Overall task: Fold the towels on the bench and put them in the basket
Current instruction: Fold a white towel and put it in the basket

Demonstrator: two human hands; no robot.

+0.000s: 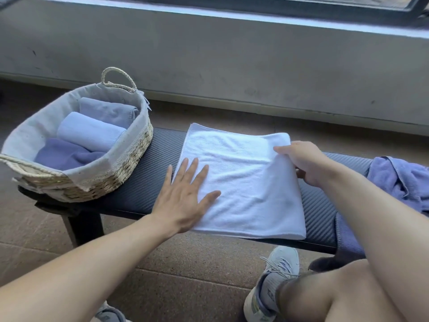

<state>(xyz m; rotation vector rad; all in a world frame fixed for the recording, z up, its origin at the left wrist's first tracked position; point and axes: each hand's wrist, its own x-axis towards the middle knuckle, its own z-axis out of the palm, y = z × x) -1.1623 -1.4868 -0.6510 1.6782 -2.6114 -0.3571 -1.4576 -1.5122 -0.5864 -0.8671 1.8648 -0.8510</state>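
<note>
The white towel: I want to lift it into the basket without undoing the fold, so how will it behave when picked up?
The white towel looks soft and wrinkled, so probably floppy; lifted by one edge, the fold would likely sag open. It probably weighs little.

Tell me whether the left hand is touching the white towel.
Touching: the head view shows the left hand lying flat, fingers spread, on the white towel.

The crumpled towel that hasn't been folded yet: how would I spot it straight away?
Follow the dark bench away from the woven basket, past the white towel lying flat under the person's hands. At the far right end lies the purple towel, in a rumpled heap. It is the only one left bunched up; the others are flat or rolled in the basket.
</note>
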